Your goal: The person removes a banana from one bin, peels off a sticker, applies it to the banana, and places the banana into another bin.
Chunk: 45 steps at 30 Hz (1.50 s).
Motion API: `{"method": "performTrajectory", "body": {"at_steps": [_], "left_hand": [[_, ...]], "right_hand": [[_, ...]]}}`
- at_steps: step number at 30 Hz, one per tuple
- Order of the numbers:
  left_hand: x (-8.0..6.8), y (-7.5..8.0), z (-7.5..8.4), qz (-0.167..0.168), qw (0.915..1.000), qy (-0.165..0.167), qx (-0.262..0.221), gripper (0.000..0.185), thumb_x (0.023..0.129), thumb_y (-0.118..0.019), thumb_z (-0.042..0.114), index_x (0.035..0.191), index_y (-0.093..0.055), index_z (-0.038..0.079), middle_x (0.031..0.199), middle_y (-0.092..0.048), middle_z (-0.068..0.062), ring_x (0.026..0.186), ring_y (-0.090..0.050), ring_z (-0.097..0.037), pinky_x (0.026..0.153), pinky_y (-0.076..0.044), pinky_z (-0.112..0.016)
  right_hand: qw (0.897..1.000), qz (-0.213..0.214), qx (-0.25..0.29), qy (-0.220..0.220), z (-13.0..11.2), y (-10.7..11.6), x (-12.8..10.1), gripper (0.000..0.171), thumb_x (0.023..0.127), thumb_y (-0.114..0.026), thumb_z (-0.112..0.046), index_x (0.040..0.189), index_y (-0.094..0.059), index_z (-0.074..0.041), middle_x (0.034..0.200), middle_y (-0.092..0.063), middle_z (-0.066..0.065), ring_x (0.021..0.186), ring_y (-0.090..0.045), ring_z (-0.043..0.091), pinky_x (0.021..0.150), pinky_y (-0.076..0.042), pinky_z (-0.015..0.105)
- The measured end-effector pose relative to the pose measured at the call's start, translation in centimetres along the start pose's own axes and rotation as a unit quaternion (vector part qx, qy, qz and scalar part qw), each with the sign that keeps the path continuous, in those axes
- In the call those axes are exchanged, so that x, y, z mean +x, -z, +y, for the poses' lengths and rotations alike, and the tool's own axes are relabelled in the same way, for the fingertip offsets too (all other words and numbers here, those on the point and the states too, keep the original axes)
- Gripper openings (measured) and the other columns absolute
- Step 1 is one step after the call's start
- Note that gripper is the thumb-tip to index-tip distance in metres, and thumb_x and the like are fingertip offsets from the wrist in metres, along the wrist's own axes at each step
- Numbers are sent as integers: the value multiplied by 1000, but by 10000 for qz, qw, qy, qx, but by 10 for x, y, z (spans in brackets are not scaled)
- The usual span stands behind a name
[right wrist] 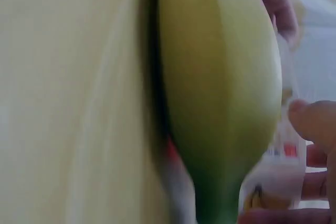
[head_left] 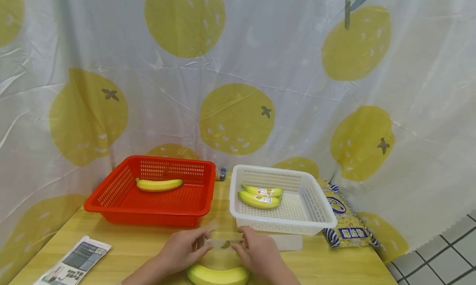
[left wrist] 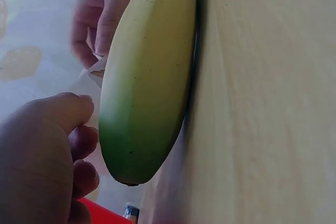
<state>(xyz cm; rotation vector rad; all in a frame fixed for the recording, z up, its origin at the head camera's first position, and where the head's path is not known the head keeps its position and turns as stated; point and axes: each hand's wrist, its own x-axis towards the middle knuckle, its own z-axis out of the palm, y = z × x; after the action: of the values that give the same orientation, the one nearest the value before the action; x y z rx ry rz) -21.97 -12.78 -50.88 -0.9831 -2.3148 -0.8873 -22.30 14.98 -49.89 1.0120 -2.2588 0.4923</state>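
Head view: both hands, left hand (head_left: 182, 250) and right hand (head_left: 260, 252), pinch a clear label strip (head_left: 227, 244) above the unlabelled banana (head_left: 217, 275) on the bench (head_left: 141, 248); white basket (head_left: 327, 219) holds two labelled bananas (head_left: 259, 196).

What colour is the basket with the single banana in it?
Red. The red basket, holding one banana, shows best in the head view, left of the white basket.

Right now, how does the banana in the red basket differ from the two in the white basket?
The banana in the red basket lies alone and shows no label; the two bananas in the white basket lie side by side, each with a sticker. It sits near its basket's back wall; they lie nearer the left wall. All are yellow and unpeeled.
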Motion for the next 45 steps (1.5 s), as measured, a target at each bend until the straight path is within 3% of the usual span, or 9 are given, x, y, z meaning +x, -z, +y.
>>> {"method": "performTrajectory", "body": {"at_steps": [4, 7, 9, 16, 20, 24, 27, 36, 45], "left_hand": [[-2, -1, -2, 134, 9997, 194, 51, 25, 88, -83, 25, 94, -60, 32, 70, -44, 26, 59, -38, 10, 52, -33, -8], [-3, -3, -4, 167, 9984, 539, 28, 23, 89, -82, 25, 95, -61, 30, 69, -44, 26, 58, -38, 10, 51, -35, -11], [-4, -4, -6, 173, 9968, 786, -24, 20, 89, -82, 25, 95, -63, 29, 68, -44, 25, 57, -39, 9, 50, -36, -14], [-3, -5, -8, 148, 9944, 1042, 60, 32, 86, -84, 24, 113, -67, 23, 70, -49, 24, 58, -41, 9, 50, -38, -16], [-3, -4, -5, 266, 9971, 634, -336, 51, 84, -86, 15, 129, -63, 20, 83, -63, 19, 60, -46, 9, 51, -41, -14], [-2, -7, -1, 510, 9956, -287, -737, 43, 82, -86, 9, 121, -69, 17, 98, -74, 7, 66, -52, 8, 56, -44, -11], [0, -12, 1, 598, 9935, -652, -718, 38, 82, -87, 10, 117, -73, 19, 109, -75, 2, 69, -53, 9, 60, -44, -8], [3, -23, 8, 451, 9943, -653, -706, 24, 89, -82, 23, 112, -75, 23, 107, -76, 4, 72, -58, 7, 61, -45, -7], [0, -26, 10, 418, 9951, -433, -779, 17, 90, -81, 26, 106, -75, 28, 91, -72, 15, 68, -53, 11, 59, -42, -6]], "right_hand": [[9860, -613, 1230, -945, 8, 1, -5, 20, 97, -73, -24, 113, -70, -11, 85, -61, -13, 67, -51, -5, 59, -46, 13], [9657, -862, 2185, -1103, 13, 2, -6, 3, 99, -69, -16, 101, -71, -15, 85, -56, -12, 70, -47, -3, 59, -46, 16], [9536, -1006, 2605, -1128, 15, 2, -6, 6, 98, -68, -11, 95, -69, -16, 83, -55, -11, 70, -46, -4, 59, -47, 17], [9229, -1205, 3228, -1717, 16, 4, -5, 8, 98, -64, -6, 95, -67, -13, 85, -65, -3, 70, -52, -2, 60, -50, 20], [9226, -957, 3125, -2049, 14, 3, -4, 7, 99, -65, -10, 94, -68, -12, 82, -65, -2, 67, -51, -2, 57, -49, 19], [9217, -756, 3172, -2100, 8, -1, -2, 7, 100, -66, -12, 93, -68, -10, 81, -65, -2, 65, -50, -2, 55, -48, 19], [9243, -587, 3301, -1822, 1, -8, 0, 8, 100, -66, -12, 93, -68, -10, 81, -67, 0, 65, -51, -3, 54, -50, 20], [9316, -152, 3583, -587, -19, -23, 4, 9, 101, -63, -3, 99, -68, -10, 88, -72, 4, 72, -61, -3, 58, -56, 21], [9270, -312, 3677, -670, -23, -22, 2, 9, 102, -63, -5, 101, -69, -13, 91, -72, 3, 73, -61, -2, 61, -57, 23]]}}
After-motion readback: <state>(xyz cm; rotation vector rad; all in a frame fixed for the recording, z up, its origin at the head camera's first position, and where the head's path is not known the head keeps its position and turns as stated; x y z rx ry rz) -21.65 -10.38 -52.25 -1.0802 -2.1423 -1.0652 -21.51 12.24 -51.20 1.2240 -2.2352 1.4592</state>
